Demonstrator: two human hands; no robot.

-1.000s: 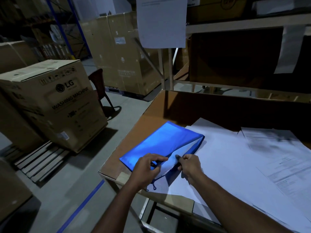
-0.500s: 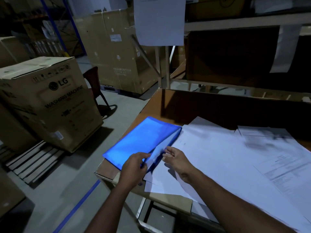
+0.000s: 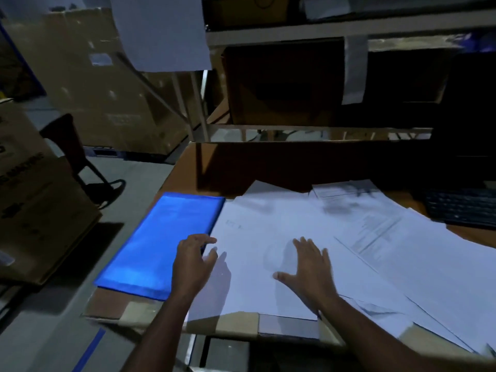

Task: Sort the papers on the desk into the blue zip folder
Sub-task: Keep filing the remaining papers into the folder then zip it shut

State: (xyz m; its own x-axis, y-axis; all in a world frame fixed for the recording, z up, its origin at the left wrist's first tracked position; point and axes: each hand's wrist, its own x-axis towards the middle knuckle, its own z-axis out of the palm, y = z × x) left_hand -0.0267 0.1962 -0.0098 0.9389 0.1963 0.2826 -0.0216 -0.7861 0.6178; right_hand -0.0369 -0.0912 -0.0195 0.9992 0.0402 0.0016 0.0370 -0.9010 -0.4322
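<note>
While my head tips down over the desk (image 3: 188, 167), the blue zip folder (image 3: 163, 242) lies flat at about nine o'clock from my hands, along the desk's left edge with its near corner over the front lip. My left hand (image 3: 194, 264) is at the folder's right edge, fingers loosely curled and gripping nothing, part over the blue, part over the white. Just to the right, touching the folder's long side, the papers (image 3: 268, 232) spread in a loose overlapping heap that fans out toward three o'clock. My right hand (image 3: 308, 264) is spread wide, palm down, thumb out to the left, flat over the top sheet; whether it presses on it I cannot tell through the blur. At about one o'clock a printed sheet (image 3: 375, 224) lies skewed across the pile, its text too smeared to read. Farther out at two o'clock, a dark keyboard (image 3: 461, 208) sits on the desk beside the papers' far edge. Off at ten o'clock, big cardboard boxes (image 3: 107, 84) stand on the floor.
</note>
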